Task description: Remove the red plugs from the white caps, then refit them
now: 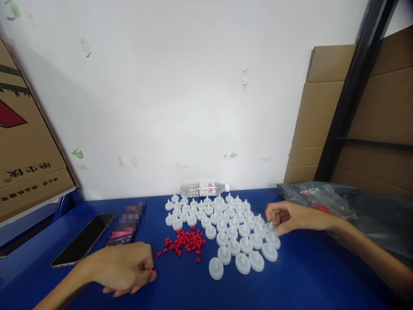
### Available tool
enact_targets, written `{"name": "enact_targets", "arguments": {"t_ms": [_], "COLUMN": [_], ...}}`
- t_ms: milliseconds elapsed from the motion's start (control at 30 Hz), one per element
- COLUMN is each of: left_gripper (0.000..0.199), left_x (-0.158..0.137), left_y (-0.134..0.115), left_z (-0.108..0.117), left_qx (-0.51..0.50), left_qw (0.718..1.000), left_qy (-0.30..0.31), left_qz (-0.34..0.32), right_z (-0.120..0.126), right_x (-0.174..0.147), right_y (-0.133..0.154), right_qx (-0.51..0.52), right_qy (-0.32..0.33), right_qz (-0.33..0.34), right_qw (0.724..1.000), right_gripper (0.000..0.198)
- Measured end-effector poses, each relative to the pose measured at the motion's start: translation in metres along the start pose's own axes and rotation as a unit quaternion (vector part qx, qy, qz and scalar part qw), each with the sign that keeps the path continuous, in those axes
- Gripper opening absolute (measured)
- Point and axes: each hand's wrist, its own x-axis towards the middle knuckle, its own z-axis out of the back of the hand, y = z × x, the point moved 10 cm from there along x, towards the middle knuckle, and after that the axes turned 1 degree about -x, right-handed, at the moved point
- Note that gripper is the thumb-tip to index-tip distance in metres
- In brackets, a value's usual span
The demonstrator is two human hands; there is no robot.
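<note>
My left hand (129, 268) is closed near the front left, with a speck of a small red cap (155, 271) showing at its fingertips. To its right lies a loose pile of small red tube-shaped caps (187, 241). Many white round plastic lids with upright nozzles (232, 233) stand together across the middle of the table. At the right edge of this group, my right hand (285, 217) has its fingers closed at the nozzle of one white lid (269, 226). The fingers partly cover that lid, which still sits among the others.
A clear bottle (204, 189) lies behind the lids along the wall. Left of the red caps are a black phone (82, 241) and a partly blurred second device (124, 230). Dark plastic bags (364, 215) cover the table's right side. Cardboard (319, 116) leans behind a black post (342, 103).
</note>
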Motion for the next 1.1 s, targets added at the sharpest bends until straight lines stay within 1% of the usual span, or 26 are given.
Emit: {"name": "enact_targets", "arguments": {"t_ms": [67,133,233,300,367,433,467,533,567,633,700,800,900,1000,1100], "left_gripper": [0.048,0.053,0.050,0.046,0.043,0.041,0.041,0.037,0.035,0.032,0.030,0.025,0.018,0.017,0.018], "left_x": [0.001,0.004,0.007,0.008,0.007,0.005,0.004,0.002,0.001,0.000,0.001,0.002,0.001,0.002,0.003], "left_y": [0.003,0.006,0.009,0.008,0.007,0.004,0.001,-0.009,-0.014,-0.020,-0.021,-0.024,-0.033,-0.042,-0.051], "left_z": [0.000,-0.001,-0.003,-0.003,-0.002,-0.001,0.001,0.009,0.014,0.020,0.019,0.016,0.014,0.011,0.009], "left_qx": [-0.004,-0.008,-0.013,-0.013,-0.008,0.000,0.010,0.043,0.063,0.100,0.129,0.176,0.214,0.235,0.257], "left_qw": [1.000,1.000,1.000,1.000,1.000,1.000,1.000,0.995,0.990,0.979,0.971,0.956,0.939,0.929,0.917], "left_qy": [-0.006,-0.005,0.000,-0.001,-0.007,-0.012,-0.022,-0.069,-0.099,-0.153,-0.179,-0.221,-0.262,-0.278,-0.293], "left_qz": [0.011,0.014,0.009,0.004,0.010,0.007,-0.007,-0.051,-0.072,-0.094,-0.091,-0.074,-0.068,-0.069,-0.090], "right_z": [-0.003,-0.005,0.001,0.010,0.025,0.045,0.054,0.069,0.073,0.076,0.075,0.070,0.065,0.063,0.063], "right_x": [0.002,0.002,0.000,-0.003,-0.006,-0.010,-0.013,-0.019,-0.022,-0.025,-0.026,-0.025,-0.024,-0.025,-0.028], "right_y": [0.001,0.002,0.006,0.011,0.014,0.016,0.016,0.016,0.016,0.018,0.020,0.024,0.031,0.039,0.045], "right_qx": [-0.010,-0.017,-0.021,-0.026,-0.026,-0.016,-0.010,-0.002,-0.003,-0.013,-0.028,-0.053,-0.090,-0.133,-0.169], "right_qy": [0.006,0.013,0.006,-0.019,-0.072,-0.160,-0.210,-0.298,-0.332,-0.376,-0.396,-0.401,-0.408,-0.423,-0.444], "right_qz": [0.003,0.006,0.017,0.028,0.037,0.037,0.035,0.035,0.037,0.041,0.046,0.059,0.069,0.091,0.121], "right_qw": [1.000,1.000,1.000,0.999,0.996,0.986,0.977,0.954,0.943,0.926,0.917,0.912,0.906,0.892,0.872], "right_gripper": [0.038,0.038,0.035,0.034,0.035,0.037,0.039,0.043,0.044,0.045,0.046,0.045,0.043,0.040,0.038]}}
